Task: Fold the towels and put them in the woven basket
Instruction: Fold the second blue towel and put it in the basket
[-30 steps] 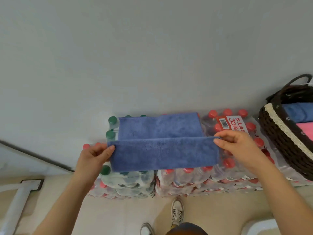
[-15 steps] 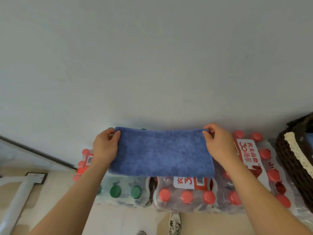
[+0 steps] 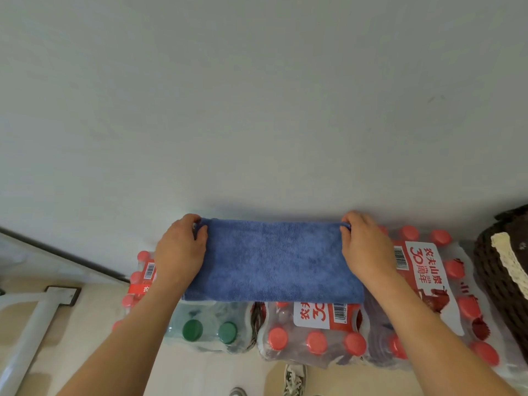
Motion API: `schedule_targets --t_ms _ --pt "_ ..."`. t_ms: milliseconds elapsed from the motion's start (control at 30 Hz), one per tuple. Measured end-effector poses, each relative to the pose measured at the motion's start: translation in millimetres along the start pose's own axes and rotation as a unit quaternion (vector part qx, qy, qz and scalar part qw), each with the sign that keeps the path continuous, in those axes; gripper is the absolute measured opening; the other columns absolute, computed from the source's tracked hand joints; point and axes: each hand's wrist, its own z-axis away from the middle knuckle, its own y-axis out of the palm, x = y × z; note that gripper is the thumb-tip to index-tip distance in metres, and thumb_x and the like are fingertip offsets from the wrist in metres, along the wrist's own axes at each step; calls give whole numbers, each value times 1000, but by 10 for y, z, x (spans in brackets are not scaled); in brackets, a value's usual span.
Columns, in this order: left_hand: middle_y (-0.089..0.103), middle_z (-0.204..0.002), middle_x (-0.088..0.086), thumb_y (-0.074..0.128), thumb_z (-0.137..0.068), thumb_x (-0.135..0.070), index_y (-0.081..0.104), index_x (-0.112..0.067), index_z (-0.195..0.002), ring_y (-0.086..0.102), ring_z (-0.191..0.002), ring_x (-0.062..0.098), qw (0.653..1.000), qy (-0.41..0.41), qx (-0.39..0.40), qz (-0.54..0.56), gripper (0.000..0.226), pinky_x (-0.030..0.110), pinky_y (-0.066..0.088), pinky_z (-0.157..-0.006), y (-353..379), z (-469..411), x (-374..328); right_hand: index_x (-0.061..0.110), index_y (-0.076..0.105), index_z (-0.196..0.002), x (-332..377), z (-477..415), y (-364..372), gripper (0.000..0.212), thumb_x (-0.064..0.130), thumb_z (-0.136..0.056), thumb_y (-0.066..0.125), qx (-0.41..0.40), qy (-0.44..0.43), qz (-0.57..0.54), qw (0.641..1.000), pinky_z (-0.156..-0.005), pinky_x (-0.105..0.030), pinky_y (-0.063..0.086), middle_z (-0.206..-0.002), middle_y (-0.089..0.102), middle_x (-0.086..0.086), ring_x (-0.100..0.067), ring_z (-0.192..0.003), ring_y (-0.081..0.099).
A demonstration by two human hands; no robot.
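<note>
A blue towel [image 3: 271, 261] lies folded in half as a wide strip on top of shrink-wrapped packs of water bottles, close to the wall. My left hand [image 3: 181, 250] pinches its far left corner. My right hand [image 3: 363, 247] pinches its far right corner. The dark brown woven basket [image 3: 500, 270] with a cream lace rim shows only partly at the right edge; its inside is out of view.
Packs of red-capped bottles [image 3: 314, 332] and green-capped bottles [image 3: 210, 330] form the work surface. A grey wall [image 3: 257, 110] rises right behind them. A white metal frame [image 3: 25, 324] stands on the beige floor at the left. My shoes [image 3: 294, 378] show below.
Both hands carried the towel's near edge up and over to the far edge, so it now lies doubled. The view shifted left and down, pushing the basket to the right edge.
</note>
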Motion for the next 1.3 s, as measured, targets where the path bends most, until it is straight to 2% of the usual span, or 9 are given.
schedule_targets --t_ms 100,200,367,633,700,833,1100,1200,1300 --pt "56 -125 8 52 -93 -22 51 -21 -132 52 -112 28 997 66 23 -20 39 40 43 -89 10 -67 91 20 53 -130 -36 -17 -49 35 29 -98 45 16 -48 -10 999 -93 -38 45 -131 50 -5 -26 -113 52" --pt "58 -123 8 53 -90 -20 56 -22 -129 51 -111 28 991 96 76 -60 39 37 42 -92 -36 -192 118 20 46 -139 -68 -34 -96 43 29 -98 47 80 -114 -1 990 -103 -32 33 -140 47 2 -21 -126 42" --pt "64 -94 2 58 -81 -18 68 -24 -105 56 -83 19 986 73 142 -52 27 27 40 -70 -118 -341 82 21 60 -122 -47 -111 -156 33 19 -89 59 91 -147 -23 985 -89 -28 41 -117 62 4 -18 -110 53" --pt "66 -79 -7 60 -72 -4 64 -26 -85 62 -79 18 984 59 165 -7 26 22 41 -60 -272 -314 45 18 71 -84 67 -263 -377 7 12 -81 67 179 -114 -5 977 -69 -32 49 -81 62 4 -18 -80 60" --pt "66 -80 -8 58 -70 0 69 -25 -95 59 -79 17 980 83 177 -41 37 23 40 -64 -353 -268 2 15 72 -84 40 -275 -490 9 6 -80 71 214 -45 -122 968 -64 -25 51 -79 66 2 -16 -75 63" --pt "67 -73 -7 60 -66 1 72 -26 -82 59 -72 17 972 146 161 -89 34 23 39 -59 -598 -144 -158 -1 67 -89 -37 -156 -898 11 -9 -82 65 278 69 -426 858 -58 -20 57 -83 64 -11 -14 -72 66" --pt "51 -56 0 54 -58 15 61 -23 -68 44 -55 12 958 245 -2 148 40 19 35 -52 -743 347 -896 14 66 -80 -357 350 -1632 28 -13 -75 65 -111 -16 -386 916 -77 -15 52 -88 71 4 -1 -83 66" --pt "47 -63 -13 48 -58 2 52 -31 -73 44 -59 8 922 369 22 117 37 22 34 -53 -357 769 -841 21 59 -74 -641 775 -1435 39 -18 -71 57 -156 -11 -295 943 -83 -12 48 -95 68 2 5 -96 63" --pt "58 -72 -4 42 -66 -22 55 -28 -91 56 -65 23 877 471 92 25 29 28 43 -53 115 1071 -563 28 50 -68 -1011 1127 -931 49 -21 -64 55 -124 -14 -168 978 -81 -34 50 -86 60 -4 -21 -94 64"
